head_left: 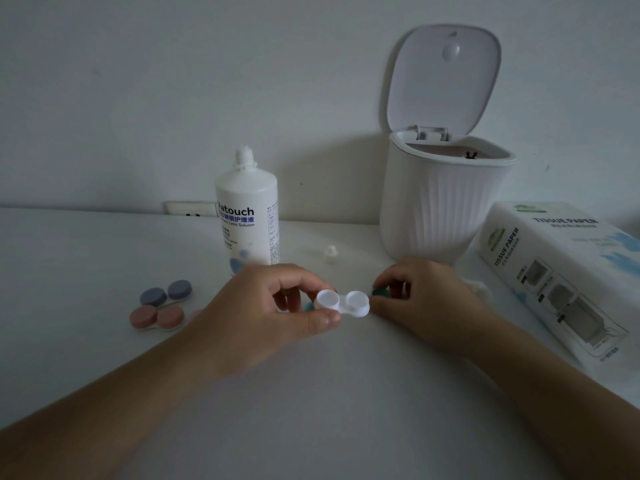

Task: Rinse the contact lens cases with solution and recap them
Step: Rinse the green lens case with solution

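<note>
The left hand (273, 306) pinches the white lens case (343, 303) by its left well, just above the tabletop (329, 393) middle. The right hand (415, 292) pinches a green cap (381, 292) beside the right well. Recapping seems in hand; next the cap needs seating squarely, then twisting. Two capped cases, blue (166, 293) and pink (157, 317), lie toward the left edge; the smooth plastic solution bottle (246, 209) stands open behind.
</note>
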`<action>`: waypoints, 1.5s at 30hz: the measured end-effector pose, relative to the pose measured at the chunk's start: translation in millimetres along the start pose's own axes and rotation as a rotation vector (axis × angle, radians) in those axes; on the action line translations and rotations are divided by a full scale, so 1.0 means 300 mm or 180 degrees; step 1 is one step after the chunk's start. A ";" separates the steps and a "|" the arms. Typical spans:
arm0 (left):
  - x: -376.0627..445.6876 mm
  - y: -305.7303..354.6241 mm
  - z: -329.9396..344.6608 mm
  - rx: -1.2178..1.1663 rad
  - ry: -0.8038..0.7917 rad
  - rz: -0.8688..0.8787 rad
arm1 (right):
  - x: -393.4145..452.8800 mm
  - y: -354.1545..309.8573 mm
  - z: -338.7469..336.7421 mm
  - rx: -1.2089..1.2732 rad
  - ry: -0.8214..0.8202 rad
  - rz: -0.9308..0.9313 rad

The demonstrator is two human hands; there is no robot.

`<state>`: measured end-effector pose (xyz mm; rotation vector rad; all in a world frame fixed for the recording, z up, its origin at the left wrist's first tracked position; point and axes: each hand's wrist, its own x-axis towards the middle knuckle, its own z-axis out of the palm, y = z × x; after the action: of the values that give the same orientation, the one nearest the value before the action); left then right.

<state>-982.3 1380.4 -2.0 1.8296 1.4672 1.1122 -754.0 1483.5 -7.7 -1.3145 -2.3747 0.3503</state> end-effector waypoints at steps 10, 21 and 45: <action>0.005 -0.010 -0.002 -0.0033 -0.0049 0.0054 | -0.022 -0.019 -0.024 0.1676 0.0204 -0.0073; 0.013 -0.011 0.000 0.0007 -0.0035 0.0034 | -0.051 -0.069 -0.046 0.2966 -0.0002 -0.0276; 0.018 -0.009 -0.002 -0.0209 0.0034 -0.0055 | -0.081 -0.093 -0.049 0.1390 -0.0129 -0.0854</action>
<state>-983.9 1386.3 -2.4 1.7656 1.4329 1.1500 -756.6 1448.3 11.3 -0.7885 -2.2917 0.7653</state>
